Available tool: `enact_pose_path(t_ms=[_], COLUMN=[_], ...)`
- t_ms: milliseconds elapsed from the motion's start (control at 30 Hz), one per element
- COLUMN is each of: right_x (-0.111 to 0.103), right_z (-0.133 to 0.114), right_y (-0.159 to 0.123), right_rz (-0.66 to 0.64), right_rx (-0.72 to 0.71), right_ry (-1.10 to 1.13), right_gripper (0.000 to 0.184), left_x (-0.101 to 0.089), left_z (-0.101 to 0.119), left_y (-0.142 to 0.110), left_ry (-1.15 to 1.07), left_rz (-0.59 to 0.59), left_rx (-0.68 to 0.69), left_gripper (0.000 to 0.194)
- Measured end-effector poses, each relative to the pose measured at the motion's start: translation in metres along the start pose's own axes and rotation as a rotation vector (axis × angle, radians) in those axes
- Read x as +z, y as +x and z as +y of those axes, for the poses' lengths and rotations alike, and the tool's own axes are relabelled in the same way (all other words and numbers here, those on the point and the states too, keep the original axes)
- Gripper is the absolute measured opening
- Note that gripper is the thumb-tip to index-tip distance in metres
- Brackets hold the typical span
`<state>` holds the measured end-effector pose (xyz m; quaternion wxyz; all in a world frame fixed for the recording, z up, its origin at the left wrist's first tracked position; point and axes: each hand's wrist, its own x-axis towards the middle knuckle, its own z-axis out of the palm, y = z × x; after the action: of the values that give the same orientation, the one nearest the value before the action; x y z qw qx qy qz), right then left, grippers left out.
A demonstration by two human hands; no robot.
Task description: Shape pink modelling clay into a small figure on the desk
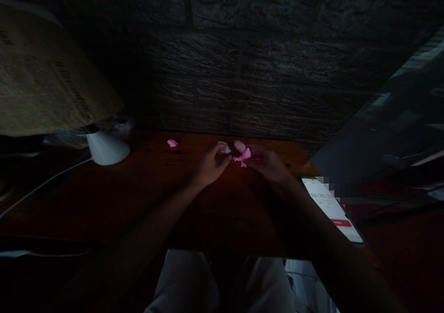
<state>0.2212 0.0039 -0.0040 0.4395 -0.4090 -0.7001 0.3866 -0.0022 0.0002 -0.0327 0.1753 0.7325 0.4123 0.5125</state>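
My right hand (265,162) is closed around the side of a bright pink figure (245,156) with thin pointed limbs, just above the wooden table. Close by on the left, my left hand (211,166) has its thumb and fingers curled at a crumpled whitish lump (225,148), which looks gripped by the fingertips. Its thumb tip comes near a limb of the figure. Behind the figure sits a paler pink lump (239,145), partly hidden. Farther left on the table lies a small pink piece (172,143). The dim light blurs fine detail.
A lamp with a white base (107,147) and a printed paper shade (52,77) stands at the left, its cable crossing the table (145,202). At the right edge lies a lit phone (331,209) beneath my forearm. A dark brick wall (215,58) rises behind.
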Motion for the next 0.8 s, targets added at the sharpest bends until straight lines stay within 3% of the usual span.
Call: enact_pose_path(t_ms=[133, 300, 433, 533, 667, 800], right_x=[-0.015, -0.041, -0.048, -0.044, -0.035, -0.022], right_z=[-0.005, -0.005, 0.002, 0.001, -0.005, -0.002], right_y=[0.001, 0.002, 0.003, 0.004, 0.003, 0.002], right_rz=[0.019, 0.107, 0.331, 0.414, 0.376, 0.278], right_rx=[0.034, 0.062, 0.059, 0.143, 0.250, 0.309], right_ry=[0.036, 0.031, -0.244, -0.523, -0.717, -0.690], right_gripper=[0.045, 0.032, 0.018, 0.020, 0.022, 0.021], left_x=[-0.001, -0.006, -0.018, -0.026, -0.026, -0.022], left_z=[-0.003, -0.016, -0.024, -0.027, -0.030, -0.030], left_y=[0.001, 0.006, 0.011, 0.014, 0.013, 0.011], left_ry=[-0.003, 0.015, 0.181, 0.338, 0.371, 0.383], left_rz=[0.010, -0.028, -0.048, -0.055, -0.145, -0.158], left_rx=[-0.023, -0.095, -0.129, -0.126, -0.068, -0.082], left_gripper=[0.026, 0.027, 0.028, 0.037, 0.046, 0.047])
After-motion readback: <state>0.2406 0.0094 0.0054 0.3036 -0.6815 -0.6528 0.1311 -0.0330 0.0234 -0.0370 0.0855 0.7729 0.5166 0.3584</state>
